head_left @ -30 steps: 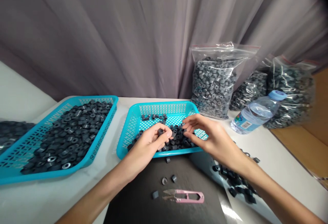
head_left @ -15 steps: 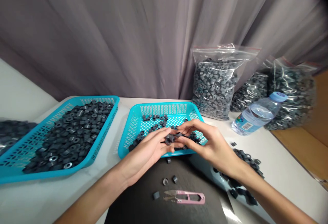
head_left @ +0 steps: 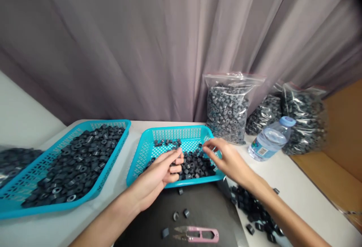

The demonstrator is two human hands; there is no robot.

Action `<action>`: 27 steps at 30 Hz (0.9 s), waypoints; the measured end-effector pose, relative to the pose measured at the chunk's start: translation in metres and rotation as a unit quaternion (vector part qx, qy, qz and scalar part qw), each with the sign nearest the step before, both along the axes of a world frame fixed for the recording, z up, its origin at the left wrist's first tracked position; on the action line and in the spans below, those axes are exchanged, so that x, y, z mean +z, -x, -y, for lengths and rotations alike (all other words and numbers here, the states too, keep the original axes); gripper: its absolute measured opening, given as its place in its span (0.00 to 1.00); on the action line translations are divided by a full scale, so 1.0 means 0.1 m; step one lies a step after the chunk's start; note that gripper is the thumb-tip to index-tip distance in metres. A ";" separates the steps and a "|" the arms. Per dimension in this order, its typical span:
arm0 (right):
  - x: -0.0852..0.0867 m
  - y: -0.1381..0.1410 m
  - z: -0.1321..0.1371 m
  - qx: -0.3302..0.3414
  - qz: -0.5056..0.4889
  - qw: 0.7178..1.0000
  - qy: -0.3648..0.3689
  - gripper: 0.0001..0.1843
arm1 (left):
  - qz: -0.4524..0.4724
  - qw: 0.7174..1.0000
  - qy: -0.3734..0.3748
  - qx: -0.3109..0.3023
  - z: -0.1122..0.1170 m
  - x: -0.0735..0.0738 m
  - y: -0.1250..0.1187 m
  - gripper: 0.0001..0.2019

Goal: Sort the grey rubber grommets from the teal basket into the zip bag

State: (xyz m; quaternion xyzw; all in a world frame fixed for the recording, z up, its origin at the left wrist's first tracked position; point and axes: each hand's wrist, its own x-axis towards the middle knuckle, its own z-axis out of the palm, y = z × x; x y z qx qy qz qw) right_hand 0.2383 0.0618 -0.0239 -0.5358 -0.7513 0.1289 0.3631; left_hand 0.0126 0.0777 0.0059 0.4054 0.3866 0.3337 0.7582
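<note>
Curtain (head_left: 135, 51) hangs grey behind my white table (head_left: 299, 188). I count two blue baskets (head_left: 195, 182), one bottle (head_left: 267, 143), one pair of pink snips (head_left: 200, 234), three clear bags (head_left: 226, 115) rightward, four loose pieces (head_left: 186, 213) on the dark mat (head_left: 215, 205). Dark rings (head_left: 195, 166) heap in the middle basket, beneath my hands. Left hand (head_left: 157, 169) curled, right hand (head_left: 226, 158) bent; whether either pinches a ring, I cannot tell.

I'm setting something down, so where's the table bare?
Table shows bare between left basket and middle basket, nearside of the left basket, and alongside the cardboard. Crowded: around the right forearm, with loose black pieces; back right, bottle and bags.
</note>
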 end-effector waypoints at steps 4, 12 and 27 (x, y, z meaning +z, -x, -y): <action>-0.11 0.05 -0.06 0.032 0.061 0.998 0.011 0.06 | -0.159 0.940 -0.303 -0.006 -0.48 0.36 -0.32 0.17; -0.11 0.14 -0.08 0.028 0.061 0.998 0.003 0.07 | -0.307 0.709 -0.634 -0.024 -1.65 1.82 -1.73 0.09; -0.17 0.06 -0.20 0.042 0.033 0.999 -0.005 0.06 | -0.467 0.670 -0.519 -0.253 -2.02 1.77 -2.38 0.16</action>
